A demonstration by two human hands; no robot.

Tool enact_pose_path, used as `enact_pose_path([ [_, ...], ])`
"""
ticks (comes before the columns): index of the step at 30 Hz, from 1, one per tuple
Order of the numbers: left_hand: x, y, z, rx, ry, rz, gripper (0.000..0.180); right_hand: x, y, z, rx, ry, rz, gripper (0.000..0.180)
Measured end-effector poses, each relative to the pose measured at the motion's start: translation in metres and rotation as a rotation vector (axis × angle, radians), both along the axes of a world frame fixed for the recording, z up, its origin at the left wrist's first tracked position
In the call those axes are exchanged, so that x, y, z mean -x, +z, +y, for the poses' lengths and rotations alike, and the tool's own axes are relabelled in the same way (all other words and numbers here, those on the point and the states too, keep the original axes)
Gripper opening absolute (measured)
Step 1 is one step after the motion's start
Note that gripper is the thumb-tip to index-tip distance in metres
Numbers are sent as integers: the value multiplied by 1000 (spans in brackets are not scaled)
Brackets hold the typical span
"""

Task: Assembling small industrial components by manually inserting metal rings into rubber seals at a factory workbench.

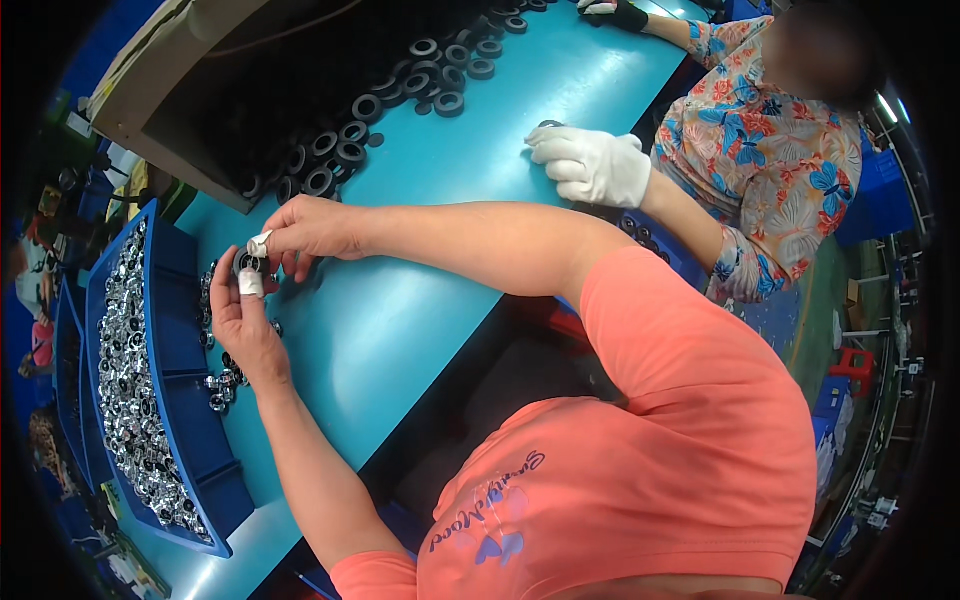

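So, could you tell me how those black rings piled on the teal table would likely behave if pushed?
The black rings look like rubber, so probably light and grippy rather than slippery. Lying flat on the table, they would likely slide; set on edge, they might roll.

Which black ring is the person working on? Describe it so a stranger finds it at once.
Start at the blue bin of shiny metal parts. Beside it on the teal table, both hands meet. The small black ring is pinched between taped fingertips, unlike the loose rings heaped farther back.

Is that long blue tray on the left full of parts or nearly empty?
Full. The blue tray holds a dense heap of small shiny metal parts along almost its whole length, close beside the person's left hand.
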State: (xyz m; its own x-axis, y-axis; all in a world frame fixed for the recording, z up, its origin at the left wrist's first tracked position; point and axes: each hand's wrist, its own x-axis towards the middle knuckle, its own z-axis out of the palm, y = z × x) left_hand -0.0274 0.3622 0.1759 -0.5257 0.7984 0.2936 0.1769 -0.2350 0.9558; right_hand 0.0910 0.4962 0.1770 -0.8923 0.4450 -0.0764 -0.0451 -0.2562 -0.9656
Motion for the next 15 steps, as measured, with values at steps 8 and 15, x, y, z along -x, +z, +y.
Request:
enact_pose_path([
  [8,4,-5,-4,43,-1,62,51,2,3,-5,30,-19,-49,25],
  [15,1,2,-8,-45,33,14,47,7,9,-11,149,-49,-37,43],
])
